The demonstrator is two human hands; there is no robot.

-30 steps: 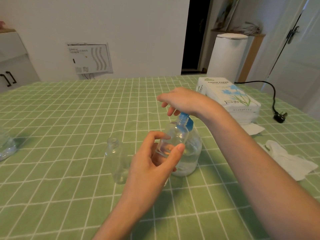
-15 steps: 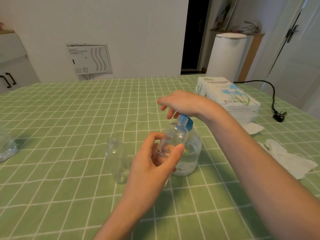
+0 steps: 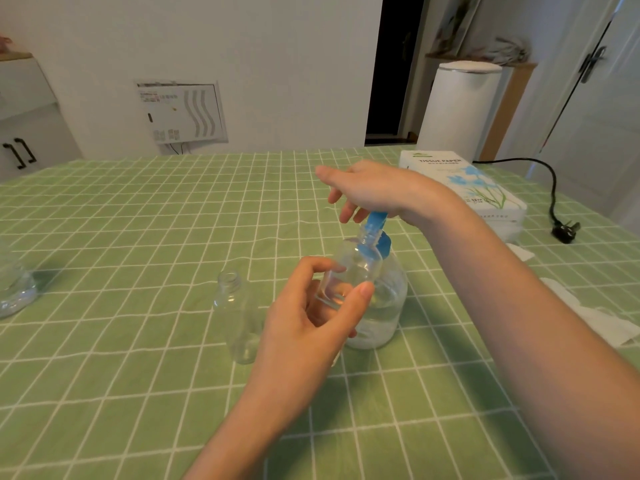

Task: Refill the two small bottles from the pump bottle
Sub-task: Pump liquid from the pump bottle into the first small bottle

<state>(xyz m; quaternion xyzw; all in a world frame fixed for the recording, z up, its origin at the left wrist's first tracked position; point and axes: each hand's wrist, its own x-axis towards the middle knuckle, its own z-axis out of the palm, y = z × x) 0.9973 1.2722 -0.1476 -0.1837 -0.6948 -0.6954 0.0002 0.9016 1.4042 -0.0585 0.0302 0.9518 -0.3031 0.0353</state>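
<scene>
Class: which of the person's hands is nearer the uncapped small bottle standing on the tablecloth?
Left. The left hand is just beside the standing small bottle, gripping the other small bottle; the right hand rests atop the pump bottle, farther right and back.

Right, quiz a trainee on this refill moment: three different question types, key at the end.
1. True or false: the left hand holds the raised small bottle with its mouth at the spout of the pump bottle.
2. The right hand rests on: A) the tissue box, B) the blue pump head, C) the power plug.
3. Fill in: the other small bottle stands on the table with ___ cap on.
Key: 1 true; 2 B; 3 no.
</scene>
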